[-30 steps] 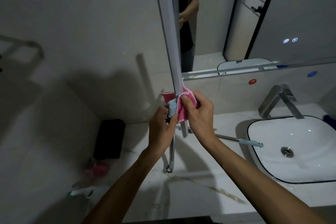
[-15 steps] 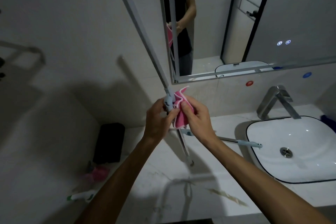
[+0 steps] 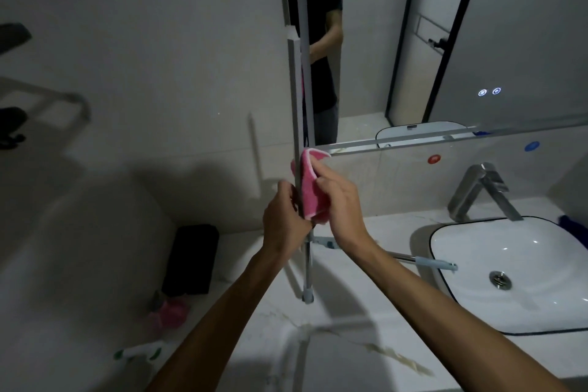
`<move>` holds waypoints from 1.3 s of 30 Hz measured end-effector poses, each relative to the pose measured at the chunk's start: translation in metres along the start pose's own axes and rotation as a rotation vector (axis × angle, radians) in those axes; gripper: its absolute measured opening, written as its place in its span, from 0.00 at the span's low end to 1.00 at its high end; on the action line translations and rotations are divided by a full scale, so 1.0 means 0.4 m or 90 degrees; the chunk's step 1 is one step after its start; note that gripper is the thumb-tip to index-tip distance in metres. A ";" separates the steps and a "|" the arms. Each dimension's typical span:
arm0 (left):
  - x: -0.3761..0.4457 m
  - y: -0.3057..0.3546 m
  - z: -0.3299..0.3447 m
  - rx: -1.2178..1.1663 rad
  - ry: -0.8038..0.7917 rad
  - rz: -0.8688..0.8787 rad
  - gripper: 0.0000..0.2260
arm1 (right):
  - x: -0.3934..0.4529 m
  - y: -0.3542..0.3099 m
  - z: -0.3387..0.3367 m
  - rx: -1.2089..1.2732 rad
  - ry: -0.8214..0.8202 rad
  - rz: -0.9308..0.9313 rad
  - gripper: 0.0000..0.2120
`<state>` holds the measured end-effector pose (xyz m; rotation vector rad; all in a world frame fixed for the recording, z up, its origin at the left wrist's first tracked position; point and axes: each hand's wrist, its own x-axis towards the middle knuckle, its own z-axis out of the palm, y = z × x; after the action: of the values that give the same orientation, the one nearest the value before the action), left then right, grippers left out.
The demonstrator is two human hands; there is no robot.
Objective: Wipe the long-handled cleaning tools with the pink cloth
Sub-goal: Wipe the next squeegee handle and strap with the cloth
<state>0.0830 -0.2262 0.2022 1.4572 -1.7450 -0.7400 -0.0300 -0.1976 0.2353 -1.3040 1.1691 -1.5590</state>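
I hold a long-handled squeegee (image 3: 295,99) upright in front of the mirror, its narrow grey blade pointing up and its metal handle reaching down to the counter. My left hand (image 3: 284,219) grips it where the blade meets the handle. My right hand (image 3: 339,204) presses the pink cloth (image 3: 310,188) against the lower part of the blade. A second long-handled tool (image 3: 423,262) with a light blue end lies on the counter behind my right forearm, its tip over the basin's rim.
A white basin (image 3: 445,242) with a chrome tap (image 3: 483,191) sits at the right. A black box (image 3: 191,259), a pink item (image 3: 171,312) and a green-and-white object (image 3: 140,352) lie at the counter's left. The mirror (image 3: 445,41) hangs behind.
The squeegee blade swung from leaning left back to vertical. The cloth now sits higher, wrapped on the blade's lower part rather than at the joint.
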 end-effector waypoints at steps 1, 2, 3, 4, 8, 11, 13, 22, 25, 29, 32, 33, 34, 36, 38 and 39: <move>0.001 0.004 0.001 -0.012 -0.006 0.005 0.24 | 0.001 -0.004 -0.002 -0.005 -0.002 -0.002 0.22; 0.000 0.008 0.000 -0.021 -0.013 0.011 0.26 | 0.002 -0.007 -0.003 -0.017 -0.004 -0.015 0.24; -0.001 0.011 -0.002 -0.036 -0.023 0.022 0.27 | 0.002 -0.010 -0.003 -0.028 -0.009 -0.032 0.25; -0.002 0.011 -0.003 -0.062 -0.037 0.038 0.27 | 0.000 -0.010 -0.002 -0.035 -0.013 -0.049 0.26; -0.011 0.009 -0.014 -0.162 -0.082 0.115 0.19 | -0.002 0.014 -0.009 -0.046 0.011 -0.045 0.26; -0.010 0.014 -0.017 -0.214 -0.044 0.115 0.13 | -0.006 0.035 -0.013 -0.078 0.004 -0.045 0.26; -0.005 0.015 -0.022 -0.224 -0.028 0.105 0.10 | -0.017 0.045 -0.013 -0.086 0.001 -0.042 0.26; 0.005 0.019 -0.040 -0.157 -0.027 0.147 0.06 | -0.001 0.020 -0.033 -0.042 0.003 -0.029 0.27; 0.015 0.004 -0.034 -0.120 -0.003 0.141 0.05 | 0.035 -0.013 -0.046 -0.008 -0.022 -0.027 0.27; 0.025 0.002 -0.037 -0.146 -0.021 0.123 0.05 | 0.053 -0.008 -0.048 -0.052 -0.073 -0.005 0.27; 0.028 0.012 -0.032 -0.137 0.000 0.122 0.06 | 0.042 0.018 -0.039 -0.104 -0.058 -0.007 0.20; 0.033 0.011 -0.029 -0.121 0.006 0.131 0.05 | 0.037 0.027 -0.035 -0.105 -0.049 -0.008 0.17; 0.038 0.007 -0.026 -0.100 -0.002 0.137 0.04 | 0.033 0.037 -0.031 -0.110 -0.031 -0.007 0.14; 0.045 -0.013 -0.019 -0.062 -0.043 0.135 0.04 | 0.029 0.056 -0.026 -0.141 0.014 -0.002 0.11; 0.045 -0.032 -0.012 -0.046 -0.067 0.107 0.05 | 0.031 0.064 -0.024 -0.157 0.029 -0.009 0.08; 0.044 -0.041 -0.008 -0.046 -0.071 0.094 0.06 | 0.035 0.063 -0.024 -0.154 0.025 -0.015 0.08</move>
<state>0.0930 -0.2465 0.1939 1.2458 -1.8670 -0.8101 -0.0418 -0.2163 0.2146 -1.4528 1.4057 -1.5002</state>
